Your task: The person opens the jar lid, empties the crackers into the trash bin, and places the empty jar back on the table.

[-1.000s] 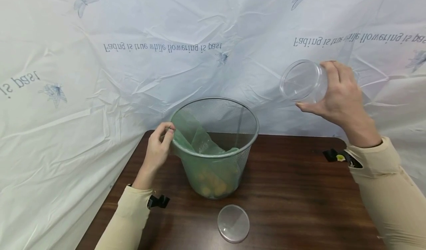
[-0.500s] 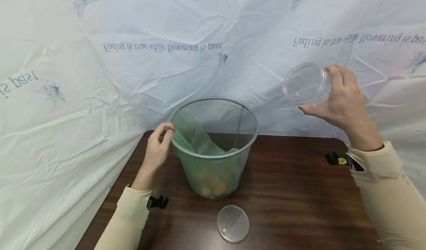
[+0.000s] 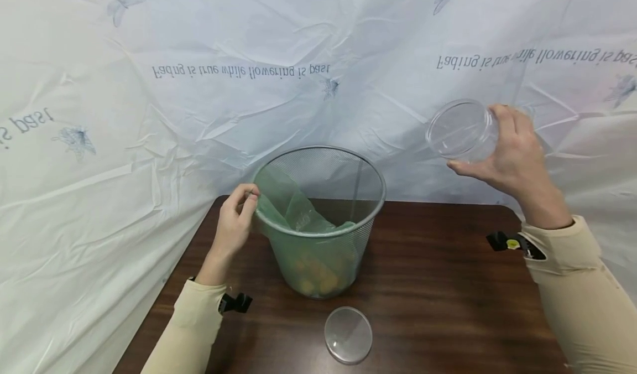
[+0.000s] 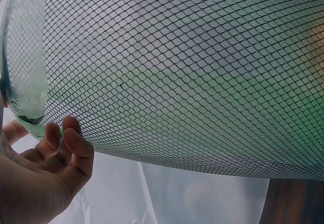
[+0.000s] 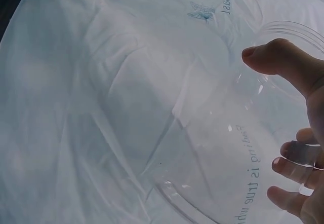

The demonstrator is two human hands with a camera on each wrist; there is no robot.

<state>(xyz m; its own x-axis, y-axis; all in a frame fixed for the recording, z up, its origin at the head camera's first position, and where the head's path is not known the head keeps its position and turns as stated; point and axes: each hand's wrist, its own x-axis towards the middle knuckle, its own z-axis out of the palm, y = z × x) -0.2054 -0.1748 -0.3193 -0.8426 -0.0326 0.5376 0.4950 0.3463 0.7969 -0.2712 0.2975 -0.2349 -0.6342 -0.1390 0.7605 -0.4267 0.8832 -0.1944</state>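
A round mesh wastebasket (image 3: 365,235) stands upright on the table, partly lined by a green plastic bag (image 3: 308,219). Orange-yellow pieces (image 3: 318,277) show blurred through the bag at the bottom. At the basket's left rim, my left hand (image 3: 235,219) pinches the bag's edge; in the left wrist view its curled fingers (image 4: 78,148) lie just outside the mesh. My right hand (image 3: 520,155) grips a clear plastic jar (image 3: 463,130), raised to the right of the basket. The jar is tipped sideways, its open mouth facing left, and looks empty.
In front of the basket a clear round lid (image 3: 348,335) lies flat on the dark wooden table (image 3: 438,285). A white printed plastic sheet (image 3: 278,25) hangs behind the table and along its left side.
My right hand has moved slightly down and to the right with the jar. The left hand keeps its place at the rim; basket and lid stay put.
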